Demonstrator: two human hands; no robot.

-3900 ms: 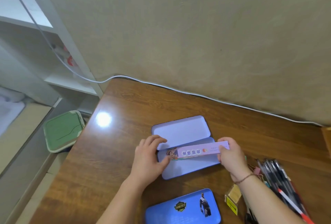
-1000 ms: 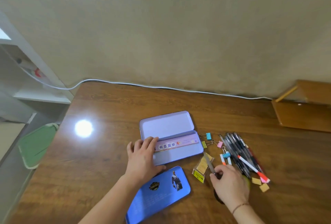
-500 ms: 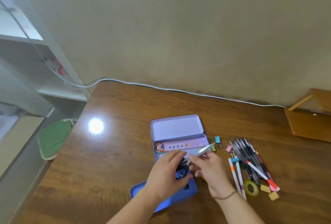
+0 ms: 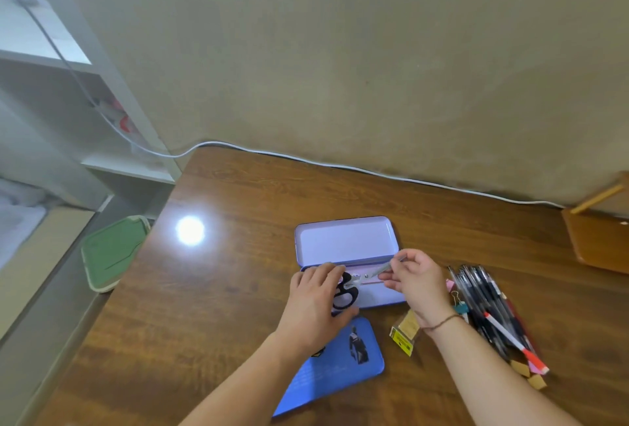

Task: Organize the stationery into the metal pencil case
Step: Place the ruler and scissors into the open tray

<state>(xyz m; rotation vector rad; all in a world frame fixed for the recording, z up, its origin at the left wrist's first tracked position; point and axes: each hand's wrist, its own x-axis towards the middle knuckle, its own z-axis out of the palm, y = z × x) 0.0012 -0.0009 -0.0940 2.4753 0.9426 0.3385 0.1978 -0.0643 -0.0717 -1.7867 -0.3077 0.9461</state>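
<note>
The lilac metal pencil case (image 4: 343, 238) lies open in the middle of the wooden table, lid tipped back. A pair of scissors (image 4: 354, 284) with black handles lies across its tray, over a pink ruler. My left hand (image 4: 318, 303) grips the black handles at the tray's left end. My right hand (image 4: 417, 281) pinches the blade tips at the right end. A bundle of dark pens (image 4: 483, 303) with a white and red marker (image 4: 514, 340) lies to the right of the case.
A blue tin (image 4: 337, 364) lies near the front edge, below the case. A small yellow packet (image 4: 405, 332), binder clips (image 4: 457, 301) and small tan pieces (image 4: 529, 374) sit around the pens. A wooden stand (image 4: 599, 242) is at far right, a white cable (image 4: 306, 160) along the wall.
My right hand picked up the scissors from beside the pens and brought them to the case. Both hands now hold them over the tray, a little further back than half a second ago.
</note>
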